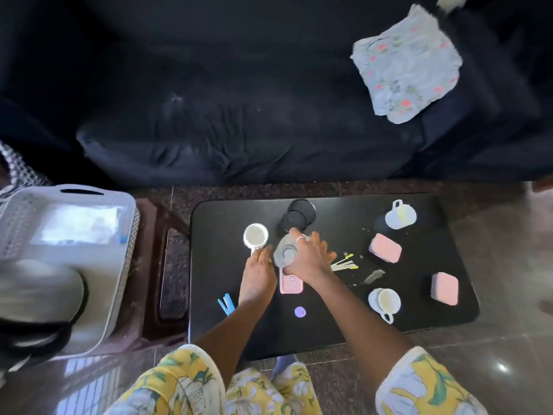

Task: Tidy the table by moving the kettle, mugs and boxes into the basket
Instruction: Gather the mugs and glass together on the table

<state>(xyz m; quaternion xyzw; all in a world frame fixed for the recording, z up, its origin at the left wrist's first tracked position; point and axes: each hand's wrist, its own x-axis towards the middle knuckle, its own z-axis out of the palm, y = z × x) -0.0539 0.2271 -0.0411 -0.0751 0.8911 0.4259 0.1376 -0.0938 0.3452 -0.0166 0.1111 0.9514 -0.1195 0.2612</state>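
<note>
With the right hand (308,259) curled round the clear glass vessel (284,253) and the left hand (258,275) touching the handle of the white mug (255,236) just left of it (pinching, I cannot tell), lifting both together could clink them or tip the mug.

Single wide head-worn view, close above, steeply down onto the black table (443,229).
</note>
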